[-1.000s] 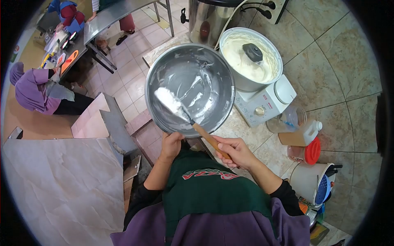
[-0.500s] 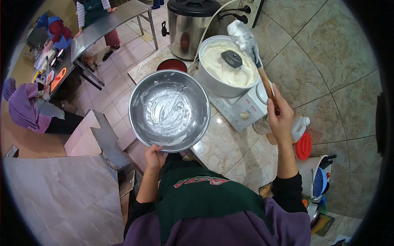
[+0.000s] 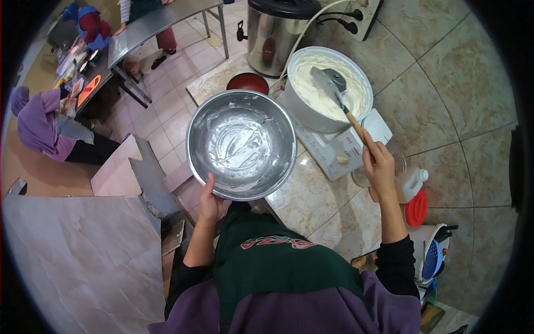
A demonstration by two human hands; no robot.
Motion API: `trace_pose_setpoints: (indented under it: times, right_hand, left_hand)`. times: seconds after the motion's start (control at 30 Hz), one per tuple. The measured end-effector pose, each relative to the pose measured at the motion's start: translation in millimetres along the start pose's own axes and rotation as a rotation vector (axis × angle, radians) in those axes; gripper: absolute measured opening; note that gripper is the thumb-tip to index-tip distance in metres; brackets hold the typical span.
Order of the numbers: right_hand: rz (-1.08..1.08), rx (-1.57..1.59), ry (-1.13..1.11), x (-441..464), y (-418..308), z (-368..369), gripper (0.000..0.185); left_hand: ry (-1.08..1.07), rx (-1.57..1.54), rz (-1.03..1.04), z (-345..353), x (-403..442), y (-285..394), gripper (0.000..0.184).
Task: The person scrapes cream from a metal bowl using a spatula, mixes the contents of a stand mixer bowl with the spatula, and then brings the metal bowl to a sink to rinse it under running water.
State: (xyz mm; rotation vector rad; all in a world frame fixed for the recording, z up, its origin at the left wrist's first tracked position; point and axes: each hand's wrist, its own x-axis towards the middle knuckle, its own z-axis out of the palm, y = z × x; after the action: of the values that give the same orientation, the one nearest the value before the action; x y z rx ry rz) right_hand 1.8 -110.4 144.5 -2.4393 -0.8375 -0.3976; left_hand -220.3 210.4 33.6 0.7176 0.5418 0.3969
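My left hand grips the near rim of a steel mixing bowl, thumb over the edge. White smears of cream coat the bowl's inside. In my right hand is the wooden handle of a spatula, fingers closed around it. The spatula's blade lies over the cream in a white mixer bowl, beside the dark central hub. That bowl sits on a white kitchen mixer base with a knob.
A steel urn stands behind, with plugs and cables near the wall. A red round dish lies past the steel bowl. At right are a plastic jug, a red lid and a utensil bucket. Two people are at tables on the left.
My right hand has lowered the spatula; its cream-covered blade was raised at the bowl's far rim and is now over the cream, looking mostly bare. My left thumb now reaches over the steel rim.
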Motion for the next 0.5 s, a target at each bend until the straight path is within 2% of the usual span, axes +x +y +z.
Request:
trace_pose_setpoints:
  times: [0.07, 0.23, 0.33, 0.37, 0.47, 0.5]
  right_hand:
    - [-0.003, 0.066, 0.004, -0.4, -6.6, -3.4, 0.041]
    - [-0.075, 0.145, -0.011, -2.7, -34.2, -11.9, 0.042]
    - [-0.056, 0.265, -0.231, -12.2, -51.5, -7.1, 0.042]
    - [-0.056, 0.264, -0.228, -16.3, -59.6, -3.3, 0.042]
    - [0.100, 0.297, -0.418, -30.1, -77.0, 13.9, 0.043]
    - [0.102, 0.297, -0.419, -33.5, -80.8, 21.2, 0.043]
  left_hand:
    - [-0.045, 0.088, -0.006, 5.5, -1.2, 7.7, 0.058]
    - [-0.056, 0.191, -0.041, -4.2, 11.4, 11.3, 0.065]
    - [-0.057, 0.234, -0.039, -1.7, 12.1, 11.6, 0.066]
    - [-0.032, 0.244, -0.025, 1.4, 12.8, 10.9, 0.066]
    - [-0.020, 0.280, 0.042, -2.9, 16.4, 1.4, 0.068]
    - [-0.020, 0.280, 0.041, -3.7, 15.6, 0.3, 0.068]
